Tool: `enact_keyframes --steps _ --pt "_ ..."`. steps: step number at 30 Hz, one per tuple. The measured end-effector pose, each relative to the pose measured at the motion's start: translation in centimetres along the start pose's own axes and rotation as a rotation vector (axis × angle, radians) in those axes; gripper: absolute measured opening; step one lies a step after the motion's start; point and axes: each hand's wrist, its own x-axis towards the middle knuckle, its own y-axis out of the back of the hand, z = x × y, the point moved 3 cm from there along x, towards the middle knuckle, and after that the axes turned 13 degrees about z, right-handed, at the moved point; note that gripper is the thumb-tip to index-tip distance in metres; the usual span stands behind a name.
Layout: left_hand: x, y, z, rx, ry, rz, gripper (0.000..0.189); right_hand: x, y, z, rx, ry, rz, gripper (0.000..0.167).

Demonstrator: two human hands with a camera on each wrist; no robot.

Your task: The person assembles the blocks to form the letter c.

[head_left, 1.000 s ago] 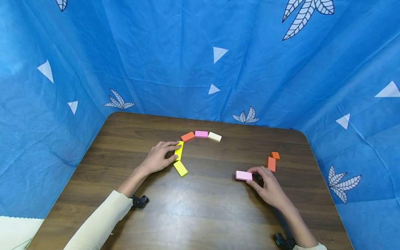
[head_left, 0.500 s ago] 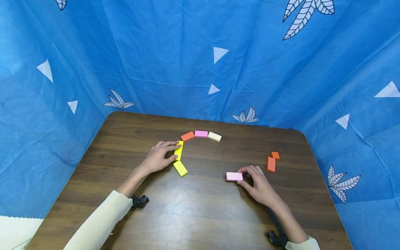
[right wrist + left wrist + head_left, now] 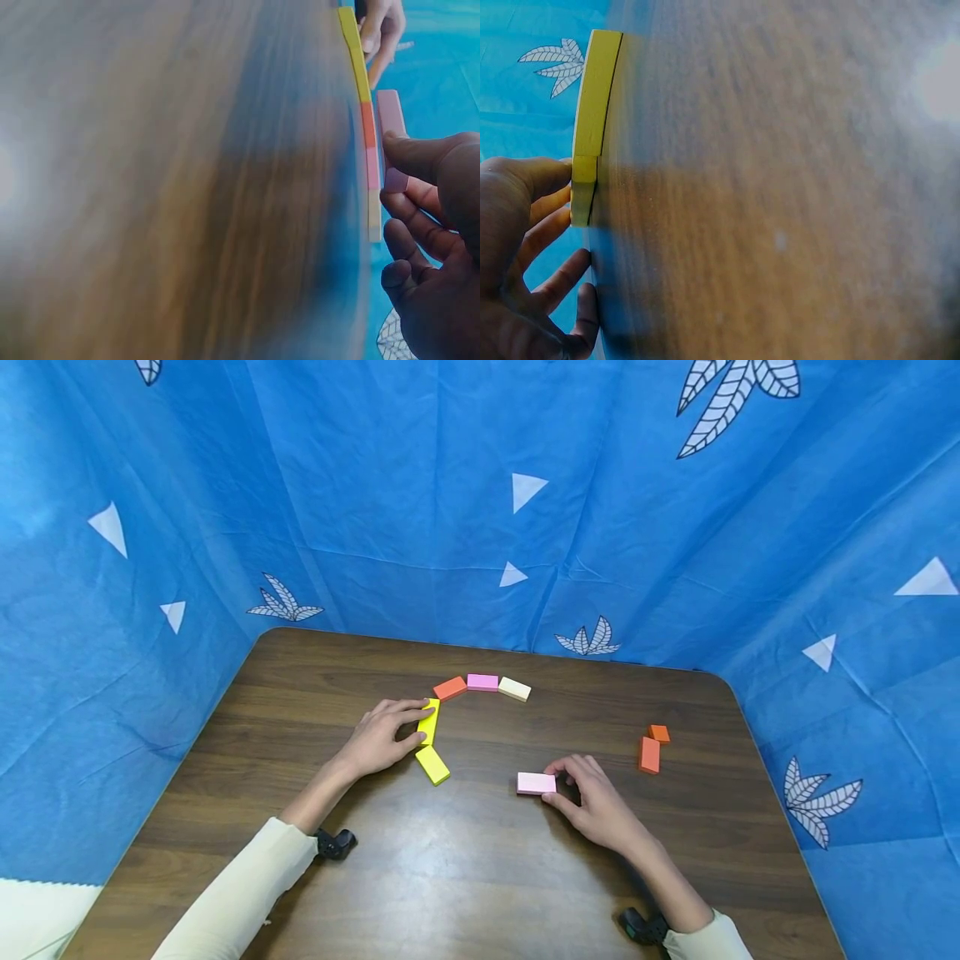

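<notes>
My left hand (image 3: 384,737) holds a yellow block (image 3: 429,723) flat on the table, thumb at its near end and fingertips at its far end. Touching that block's near end is a second yellow block (image 3: 432,765), lying at a slant. Between thumb and fingers, my right hand (image 3: 596,806) pinches the right end of a pale pink block (image 3: 535,783). In the right wrist view this pale pink block (image 3: 390,112) is raised off the tabletop. Beyond the left hand, a red-orange block (image 3: 450,688), a pink block (image 3: 482,682) and a cream block (image 3: 514,689) continue the curved row.
To the right lie a red-orange block (image 3: 649,755) and a smaller-looking orange block (image 3: 660,733), close together. The brown wooden table (image 3: 450,877) has a blue patterned curtain (image 3: 375,510) behind it and on both sides.
My right hand has carried the pale pink block leftward across the table, toward the yellow blocks. The left hand has stayed in place on its yellow block.
</notes>
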Motion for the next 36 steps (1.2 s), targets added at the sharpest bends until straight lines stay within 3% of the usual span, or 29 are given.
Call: enact_keyframes --steps 16,36 --pt "0.1 -0.1 -0.2 -0.001 -0.011 0.002 0.049 1.8 -2.7 -2.4 0.044 -0.03 -0.076 0.025" --pt "0.0 -0.3 -0.1 0.009 -0.003 0.007 0.049 3.6 -5.2 -5.0 0.043 0.029 -0.171 0.027"
